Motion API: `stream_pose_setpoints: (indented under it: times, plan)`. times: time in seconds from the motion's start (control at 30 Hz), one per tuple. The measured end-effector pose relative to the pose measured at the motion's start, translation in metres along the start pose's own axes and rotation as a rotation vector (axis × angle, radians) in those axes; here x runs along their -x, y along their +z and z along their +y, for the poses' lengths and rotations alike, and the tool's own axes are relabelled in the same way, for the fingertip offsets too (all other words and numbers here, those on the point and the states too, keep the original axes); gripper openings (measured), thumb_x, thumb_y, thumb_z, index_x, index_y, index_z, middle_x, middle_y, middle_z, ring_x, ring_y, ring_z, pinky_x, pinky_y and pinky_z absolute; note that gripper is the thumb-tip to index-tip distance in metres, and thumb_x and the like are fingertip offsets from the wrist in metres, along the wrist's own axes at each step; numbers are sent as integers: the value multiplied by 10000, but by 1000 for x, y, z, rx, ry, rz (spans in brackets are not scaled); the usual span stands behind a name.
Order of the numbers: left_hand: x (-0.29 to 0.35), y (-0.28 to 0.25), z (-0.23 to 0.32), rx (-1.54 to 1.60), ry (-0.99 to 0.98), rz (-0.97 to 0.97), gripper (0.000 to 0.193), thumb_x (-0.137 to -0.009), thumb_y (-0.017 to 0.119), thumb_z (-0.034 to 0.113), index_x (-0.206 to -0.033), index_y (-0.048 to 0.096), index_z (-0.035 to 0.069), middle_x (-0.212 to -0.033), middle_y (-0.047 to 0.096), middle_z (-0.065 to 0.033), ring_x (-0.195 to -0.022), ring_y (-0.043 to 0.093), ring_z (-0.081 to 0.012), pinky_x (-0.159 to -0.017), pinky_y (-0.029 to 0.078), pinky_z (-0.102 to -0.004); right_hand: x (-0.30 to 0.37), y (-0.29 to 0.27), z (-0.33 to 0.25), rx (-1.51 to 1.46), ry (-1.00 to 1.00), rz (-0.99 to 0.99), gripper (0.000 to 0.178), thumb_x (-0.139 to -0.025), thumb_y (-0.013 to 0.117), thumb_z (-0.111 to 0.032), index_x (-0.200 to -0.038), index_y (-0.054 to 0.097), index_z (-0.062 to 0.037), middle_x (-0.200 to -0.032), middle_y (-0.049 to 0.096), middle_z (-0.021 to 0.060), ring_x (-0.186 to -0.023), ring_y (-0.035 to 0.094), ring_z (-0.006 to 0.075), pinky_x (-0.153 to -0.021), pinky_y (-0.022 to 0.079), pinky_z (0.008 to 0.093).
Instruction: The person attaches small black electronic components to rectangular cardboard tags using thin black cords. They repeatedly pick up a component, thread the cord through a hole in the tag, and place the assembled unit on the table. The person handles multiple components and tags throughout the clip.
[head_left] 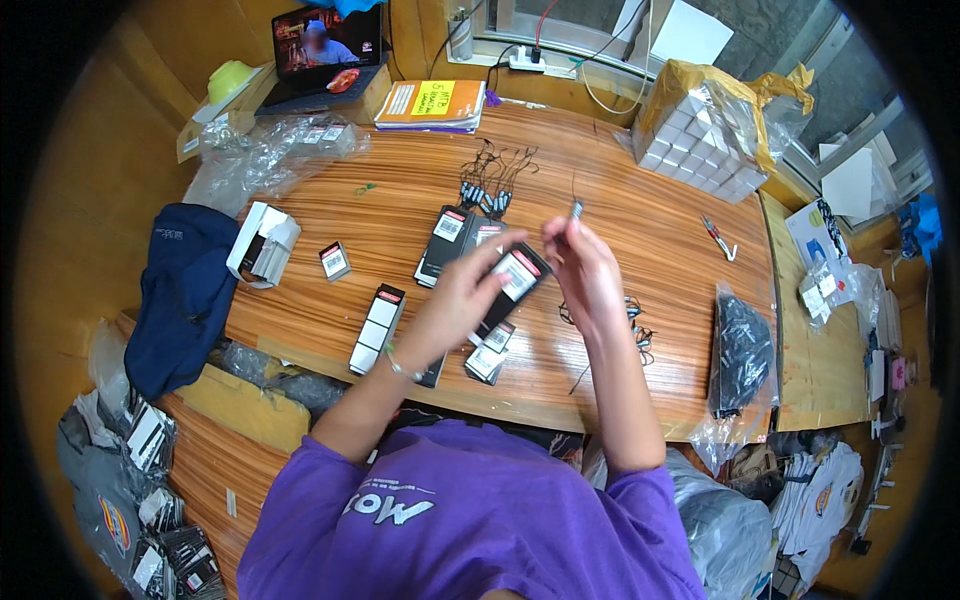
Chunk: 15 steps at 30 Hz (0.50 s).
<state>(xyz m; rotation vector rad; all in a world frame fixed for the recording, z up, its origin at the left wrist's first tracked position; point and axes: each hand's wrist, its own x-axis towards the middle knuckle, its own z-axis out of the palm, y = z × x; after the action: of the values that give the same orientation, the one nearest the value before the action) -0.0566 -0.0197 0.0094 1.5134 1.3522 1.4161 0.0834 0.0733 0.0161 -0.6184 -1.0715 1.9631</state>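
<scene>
My left hand (462,298) is closed on a black hang tag (522,272) with a white label and a red strip; whether it is one tag or several I cannot tell. Just right of it, the fingertips of my right hand (592,268) pinch a thin black tag string (577,208) with a small pale end piece. Beyond my hands lie stacked black tags (443,245) and a bunch of black tag strings (488,192). More labelled tags (488,360) sit below my left hand. Loose strings (640,335) lie beside my right forearm.
Left on the wooden table (300,310) are an open white box (262,250), a small tag stack (335,262) and a long labelled card (376,328). A wrapped block of small boxes (700,140), a pen (716,238) and a bagged black bundle (742,355) lie right.
</scene>
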Motion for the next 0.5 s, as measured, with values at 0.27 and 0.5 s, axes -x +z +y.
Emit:
stream_pose_setpoints:
  times: [0.27,0.5]
  plan:
    - [-54,-77,-50,75,-302,-62,358,-842,522,-41,-1175,430,51,-830,561,-4,-785,537,-57,-693,436,-183,-132,19,13,44,63,-32,237,-951,400,-212,-891,572,-61,-758,582,12,-504,453,66,-460,366,200]
    - [-65,-113,-102,-70,-493,-155,325,-827,574,-3,-1122,456,66,-728,510,29,-673,488,-43,-577,397,-179,-222,8,7,79,80,44,226,-939,375,-196,-865,549,-72,-701,560,6,-424,380,66,-387,325,226]
